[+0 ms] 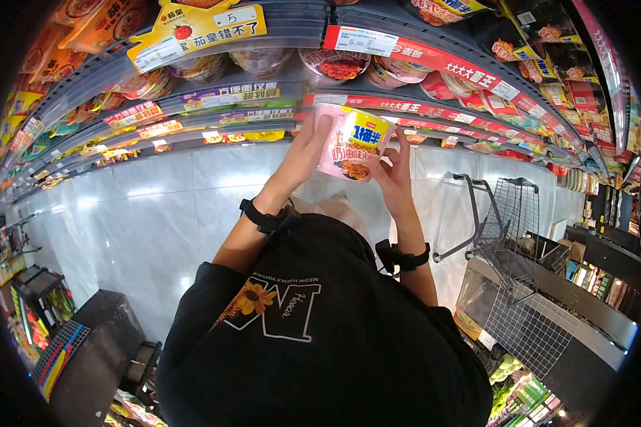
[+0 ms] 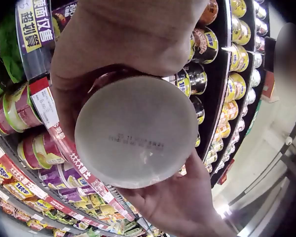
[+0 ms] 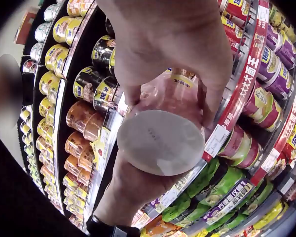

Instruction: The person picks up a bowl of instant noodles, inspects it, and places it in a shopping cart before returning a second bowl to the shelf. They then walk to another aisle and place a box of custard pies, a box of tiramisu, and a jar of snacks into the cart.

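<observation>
A pink instant noodle cup point(image 1: 352, 144) with a yellow label is held up between both hands in front of the shelves. My left hand point(image 1: 308, 152) grips its left side, fingers wrapped round the wall. On the other side my right hand point(image 1: 396, 169) holds it with thumb and fingers bent about the wall. The white base of the cup point(image 2: 136, 132) faces the left wrist camera, small dark print across it. In the right wrist view the base shows too, below the right hand point(image 3: 175, 42), with the left hand point(image 3: 133, 180) beneath.
Curved store shelves with red price strips point(image 1: 434, 108) stand just ahead, stocked with noodle cups point(image 1: 335, 65) and packets. A wire shopping cart point(image 1: 502, 220) stands to the right on the pale tiled floor point(image 1: 164, 192). Dark display stands point(image 1: 96, 356) are at the lower left.
</observation>
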The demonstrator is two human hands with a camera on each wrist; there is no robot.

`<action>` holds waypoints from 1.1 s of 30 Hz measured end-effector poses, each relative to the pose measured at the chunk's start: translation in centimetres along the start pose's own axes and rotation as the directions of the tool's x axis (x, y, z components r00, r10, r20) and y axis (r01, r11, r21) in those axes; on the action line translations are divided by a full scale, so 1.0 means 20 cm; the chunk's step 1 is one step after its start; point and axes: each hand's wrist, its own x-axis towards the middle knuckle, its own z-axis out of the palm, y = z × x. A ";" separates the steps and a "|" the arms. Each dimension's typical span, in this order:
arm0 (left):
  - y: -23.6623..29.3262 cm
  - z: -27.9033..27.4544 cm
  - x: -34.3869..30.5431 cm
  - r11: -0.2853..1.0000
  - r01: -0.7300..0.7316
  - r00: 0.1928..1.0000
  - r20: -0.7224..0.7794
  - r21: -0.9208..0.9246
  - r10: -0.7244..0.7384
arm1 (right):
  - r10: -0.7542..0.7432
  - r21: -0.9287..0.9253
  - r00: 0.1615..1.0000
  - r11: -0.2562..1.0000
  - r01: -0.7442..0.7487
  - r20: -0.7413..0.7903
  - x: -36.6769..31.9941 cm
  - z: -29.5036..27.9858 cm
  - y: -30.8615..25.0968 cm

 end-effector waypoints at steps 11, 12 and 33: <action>-0.05 0.03 -0.04 0.995 0.086 0.995 0.055 0.044 -0.089 | 0.078 0.060 0.997 0.995 -0.076 -0.024 -0.13 -0.02 -0.02; -0.05 0.04 -0.04 0.996 0.082 0.994 0.075 0.040 -0.084 | 0.079 0.058 0.996 0.995 -0.077 -0.033 -0.14 -0.04 0.00; -0.21 0.38 -0.02 0.919 0.393 0.867 0.318 0.038 -0.384 | 0.197 0.061 0.973 0.980 -0.190 -0.124 -0.50 -0.33 0.09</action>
